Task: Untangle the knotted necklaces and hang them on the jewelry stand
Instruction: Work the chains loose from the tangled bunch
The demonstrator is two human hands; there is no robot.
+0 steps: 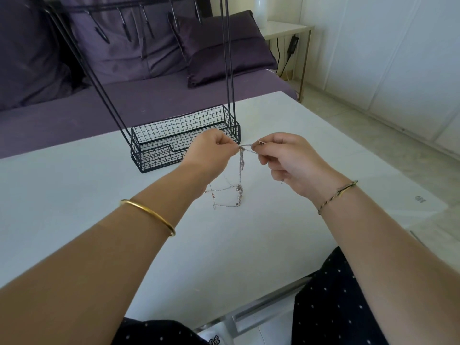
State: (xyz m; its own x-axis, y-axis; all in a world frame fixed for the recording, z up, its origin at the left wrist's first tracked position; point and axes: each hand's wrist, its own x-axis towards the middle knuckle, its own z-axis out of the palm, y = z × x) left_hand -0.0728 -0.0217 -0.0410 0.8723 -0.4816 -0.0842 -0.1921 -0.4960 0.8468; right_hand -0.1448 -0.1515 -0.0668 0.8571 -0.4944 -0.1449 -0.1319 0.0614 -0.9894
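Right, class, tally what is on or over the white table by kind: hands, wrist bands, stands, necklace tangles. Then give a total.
Hands: 2, left hand and right hand, both pinching the necklace tangle.
Wrist bands: 2, gold bangle and braided bracelet.
Stands: 1, black wire jewelry stand.
Necklace tangles: 1; number of chains unclear.
Total: 6.

A white bench (74,195) is carrying a black wire jewelry stand (159,145), which is standing just behind the left grip (211,151) with its basket base resting on the surface. Below the gap between the left grip and the right grip (288,163), the lower loops of the necklaces (241,163) are lying on the bench.
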